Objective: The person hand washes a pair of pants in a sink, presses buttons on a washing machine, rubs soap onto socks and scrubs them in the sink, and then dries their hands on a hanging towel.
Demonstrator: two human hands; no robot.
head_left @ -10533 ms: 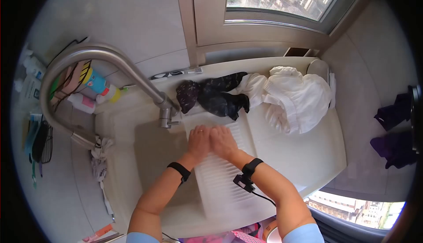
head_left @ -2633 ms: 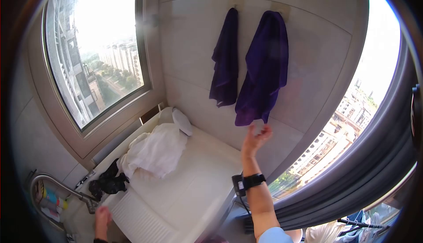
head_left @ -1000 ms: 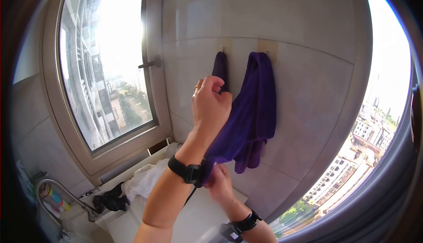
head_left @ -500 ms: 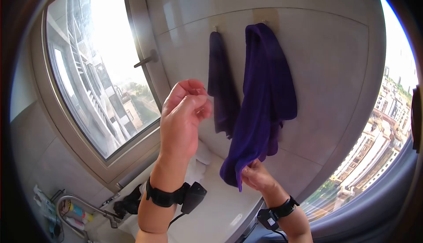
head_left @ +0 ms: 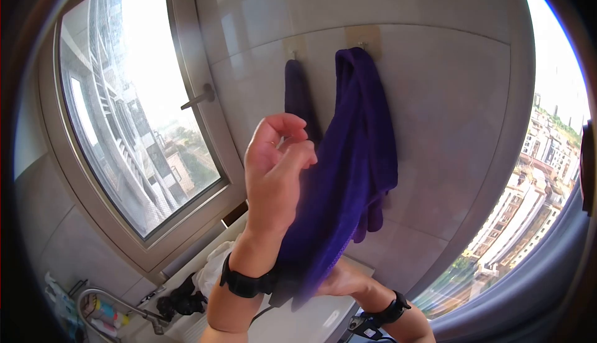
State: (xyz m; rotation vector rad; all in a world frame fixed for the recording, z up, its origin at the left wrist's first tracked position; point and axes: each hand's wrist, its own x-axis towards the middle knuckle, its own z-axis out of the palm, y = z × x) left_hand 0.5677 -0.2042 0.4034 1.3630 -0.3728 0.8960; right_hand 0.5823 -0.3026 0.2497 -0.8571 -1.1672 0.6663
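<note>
A large purple towel (head_left: 367, 119) hangs from a wall hook, its lower part drawn toward me and leftward. My right hand (head_left: 337, 279) is at its lower end, closed on the cloth, with its fingers mostly hidden behind the fabric. My left hand (head_left: 277, 166) is raised in front of the towels, fingers loosely curled and a gap between thumb and fingertips, with nothing in it. Behind my left hand, a smaller dark purple towel (head_left: 298, 91) hangs from another hook, its lower part hidden.
At the left is a window (head_left: 143, 107) with a handle (head_left: 200, 97). Below stand a sink counter (head_left: 298, 318), a curved faucet (head_left: 84, 299), dark cloths (head_left: 181, 301), white cloth (head_left: 214, 265) and bottles (head_left: 106, 312). A grey curtain (head_left: 528, 287) hangs at the right.
My hands have gone from the sink to the towels. Since half a second ago, the large towel's lower end has moved left and toward me, now covering my right fingers.
</note>
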